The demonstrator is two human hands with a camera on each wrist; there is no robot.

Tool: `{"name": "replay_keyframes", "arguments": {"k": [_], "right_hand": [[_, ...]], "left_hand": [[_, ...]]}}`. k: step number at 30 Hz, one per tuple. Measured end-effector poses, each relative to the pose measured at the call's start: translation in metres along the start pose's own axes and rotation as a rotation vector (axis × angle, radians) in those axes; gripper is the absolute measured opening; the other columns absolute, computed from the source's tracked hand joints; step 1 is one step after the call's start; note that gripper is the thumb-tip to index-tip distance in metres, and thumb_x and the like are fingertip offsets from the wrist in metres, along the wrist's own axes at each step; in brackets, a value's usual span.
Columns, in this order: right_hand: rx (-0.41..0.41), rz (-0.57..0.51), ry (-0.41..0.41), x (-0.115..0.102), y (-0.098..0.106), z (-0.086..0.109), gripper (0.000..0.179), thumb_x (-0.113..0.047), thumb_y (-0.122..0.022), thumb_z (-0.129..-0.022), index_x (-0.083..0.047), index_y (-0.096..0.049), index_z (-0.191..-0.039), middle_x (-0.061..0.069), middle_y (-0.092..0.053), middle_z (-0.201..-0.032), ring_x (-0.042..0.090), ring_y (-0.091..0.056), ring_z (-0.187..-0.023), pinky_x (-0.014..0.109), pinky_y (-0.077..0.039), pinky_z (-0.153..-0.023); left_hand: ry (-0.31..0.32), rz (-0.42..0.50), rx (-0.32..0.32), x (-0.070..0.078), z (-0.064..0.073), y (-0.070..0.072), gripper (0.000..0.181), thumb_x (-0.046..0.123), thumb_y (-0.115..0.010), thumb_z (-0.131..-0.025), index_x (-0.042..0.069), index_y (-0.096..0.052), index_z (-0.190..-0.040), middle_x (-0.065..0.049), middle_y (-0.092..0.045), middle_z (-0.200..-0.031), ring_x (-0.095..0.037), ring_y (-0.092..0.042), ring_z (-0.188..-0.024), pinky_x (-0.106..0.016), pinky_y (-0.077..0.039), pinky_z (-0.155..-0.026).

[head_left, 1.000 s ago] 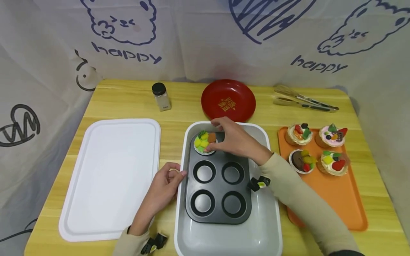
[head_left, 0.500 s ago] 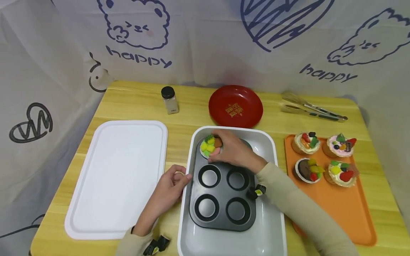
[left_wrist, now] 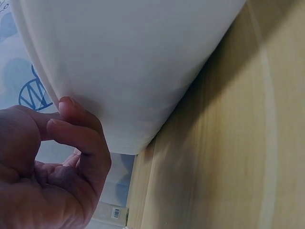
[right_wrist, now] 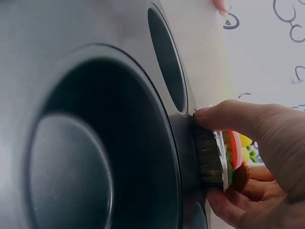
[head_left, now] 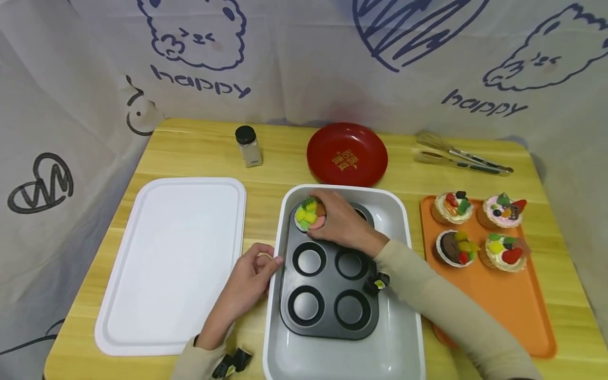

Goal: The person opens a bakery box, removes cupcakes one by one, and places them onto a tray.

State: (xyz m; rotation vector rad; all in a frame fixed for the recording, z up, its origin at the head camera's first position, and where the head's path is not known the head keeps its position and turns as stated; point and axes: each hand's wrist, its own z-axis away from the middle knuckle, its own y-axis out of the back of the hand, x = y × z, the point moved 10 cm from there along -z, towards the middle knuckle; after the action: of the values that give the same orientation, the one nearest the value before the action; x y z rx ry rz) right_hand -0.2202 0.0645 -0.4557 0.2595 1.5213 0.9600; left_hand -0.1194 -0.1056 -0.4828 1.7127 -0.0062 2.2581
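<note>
My right hand [head_left: 343,220] grips a toy cupcake [head_left: 307,213] topped with yellow and green pieces, at the far-left well of a dark grey muffin pan [head_left: 329,309]. In the right wrist view, thumb and fingers hold the sides of the foil-cupped cupcake [right_wrist: 212,160], which stands partly above the pan's surface. The pan lies in a deep white bin [head_left: 345,364]. My left hand [head_left: 248,279] pinches the bin's left rim; the left wrist view shows curled fingers [left_wrist: 88,138] against its outer wall. The right hand hides the far-right well in part.
Several more toy cupcakes [head_left: 451,207] sit on an orange tray [head_left: 503,311] at the right. On the left lies a white tray [head_left: 173,264]. Along the back are a black-capped jar [head_left: 249,148], a red plate [head_left: 348,155] and metal tongs [head_left: 463,158].
The view has shifted slightly. My right hand has settled a little lower around the cupcake at the same well. The left hand stays at the bin's rim.
</note>
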Motion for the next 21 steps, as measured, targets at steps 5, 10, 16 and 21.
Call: {"name": "replay_keyframes", "arguments": {"k": [5,10,16,21], "right_hand": [[0.010,0.005,-0.013,0.0010,0.0011,-0.0008,0.076,-0.022,-0.083,-0.075,-0.005,-0.049,-0.141,0.012,-0.053,-0.128,0.026,-0.047,-0.114,0.044,-0.047,-0.098],[0.021,0.010,-0.015,0.0019,0.0018,-0.0017,0.072,-0.022,-0.082,-0.075,-0.003,-0.051,-0.137,0.012,-0.055,-0.124,0.026,-0.048,-0.112,0.044,-0.047,-0.097],[0.026,-0.005,-0.025,0.0031,0.0038,-0.0026,0.071,-0.022,-0.083,-0.074,-0.001,-0.052,-0.135,0.013,-0.055,-0.124,0.027,-0.049,-0.111,0.044,-0.046,-0.098],[0.028,-0.020,-0.040,0.0048,0.0036,-0.0036,0.072,-0.023,-0.083,-0.074,-0.001,-0.053,-0.135,0.013,-0.056,-0.122,0.026,-0.050,-0.109,0.042,-0.048,-0.095]], "left_hand": [[-0.004,-0.002,0.004,0.0007,0.0002,0.0008,0.020,0.016,-0.061,-0.101,0.003,-0.053,-0.113,-0.009,-0.060,-0.071,-0.013,-0.046,-0.044,-0.022,-0.037,-0.043],[-0.003,-0.001,0.004,-0.0001,-0.0001,0.0007,0.020,0.017,-0.061,-0.101,0.003,-0.053,-0.112,-0.010,-0.060,-0.070,-0.013,-0.046,-0.044,-0.022,-0.037,-0.043],[-0.005,-0.004,-0.001,0.0004,-0.0002,0.0004,0.020,0.017,-0.061,-0.101,0.003,-0.053,-0.112,-0.010,-0.059,-0.071,-0.013,-0.046,-0.043,-0.022,-0.036,-0.042],[-0.003,0.004,0.002,-0.0001,-0.0002,-0.0001,0.019,0.016,-0.061,-0.101,0.003,-0.053,-0.112,-0.010,-0.060,-0.071,-0.013,-0.046,-0.043,-0.022,-0.036,-0.042]]}}
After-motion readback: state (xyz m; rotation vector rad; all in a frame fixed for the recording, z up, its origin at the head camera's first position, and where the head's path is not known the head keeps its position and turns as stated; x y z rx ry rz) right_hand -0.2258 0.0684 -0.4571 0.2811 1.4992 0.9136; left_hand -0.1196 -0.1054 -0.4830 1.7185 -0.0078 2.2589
